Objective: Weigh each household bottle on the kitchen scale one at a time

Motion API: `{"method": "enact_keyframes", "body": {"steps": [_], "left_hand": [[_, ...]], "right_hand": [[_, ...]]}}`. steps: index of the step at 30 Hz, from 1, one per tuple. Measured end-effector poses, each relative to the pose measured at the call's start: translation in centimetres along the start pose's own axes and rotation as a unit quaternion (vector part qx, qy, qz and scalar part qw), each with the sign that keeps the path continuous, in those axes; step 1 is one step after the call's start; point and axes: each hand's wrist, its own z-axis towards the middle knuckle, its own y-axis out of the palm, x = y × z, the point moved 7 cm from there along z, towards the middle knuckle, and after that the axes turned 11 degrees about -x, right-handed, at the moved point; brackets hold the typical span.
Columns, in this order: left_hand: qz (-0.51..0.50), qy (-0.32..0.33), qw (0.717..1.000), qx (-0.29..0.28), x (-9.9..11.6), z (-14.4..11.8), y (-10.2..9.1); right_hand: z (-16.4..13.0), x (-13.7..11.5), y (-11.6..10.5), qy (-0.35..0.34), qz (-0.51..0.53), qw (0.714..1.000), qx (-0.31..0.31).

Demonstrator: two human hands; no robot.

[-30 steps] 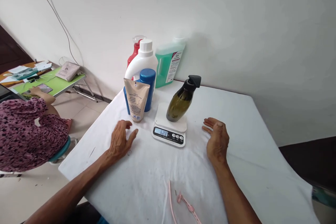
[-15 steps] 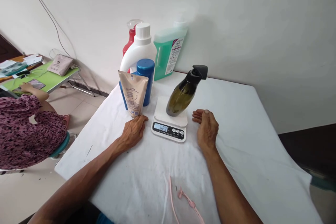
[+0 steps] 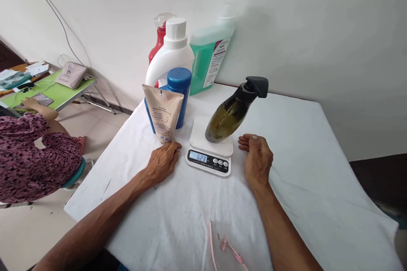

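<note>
A green pump bottle (image 3: pixel 227 116) with a black pump head stands on a white kitchen scale (image 3: pixel 208 165), and it looks tilted to the right. The lit display reads 623. My left hand (image 3: pixel 163 161) lies on the white cloth, palm down with fingers out, just in front of a beige squeeze tube (image 3: pixel 163 112); whether they touch I cannot tell. My right hand (image 3: pixel 257 156) rests on its edge to the right of the scale, fingers loosely bent and apart from the bottle. Neither hand holds anything.
Behind the tube stand a blue bottle (image 3: pixel 180 87), a white jug (image 3: pixel 173 57), a red bottle (image 3: pixel 158 44) and a green liquid jug (image 3: pixel 210 61) near the wall. A pink cord (image 3: pixel 233 252) hangs low in front. At left, a person (image 3: pixel 41 156) sits by a green table (image 3: pixel 65 97).
The view has shifted slightly, so the scale and bottle appear a little further right. Both hands keep their places beside the scale, and the display still reads 623.
</note>
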Motion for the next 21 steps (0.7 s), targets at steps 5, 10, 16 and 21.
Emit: {"method": "enact_keyframes", "body": {"steps": [5, 10, 16, 21], "left_hand": [[-0.005, -0.005, 1.0, -0.004, 0.0, 0.0, 0.0], [-0.005, 0.006, 1.0, 0.016, -0.1, 0.0, 0.2], [0.006, 0.022, 0.999, 0.039, -0.2, -0.1, 0.4], [-0.001, 0.056, 0.996, 0.069, 0.1, -0.2, 0.1]], "right_hand": [[-0.2, 0.0, 0.2, 0.008, 0.002, 1.0, -0.002], [-0.8, -2.4, 0.1, -0.045, 0.005, 0.999, 0.009], [0.9, -9.1, 2.5, -0.152, -0.025, 0.982, -0.105], [1.8, -11.5, 5.3, -0.112, -0.064, 0.981, -0.144]]}}
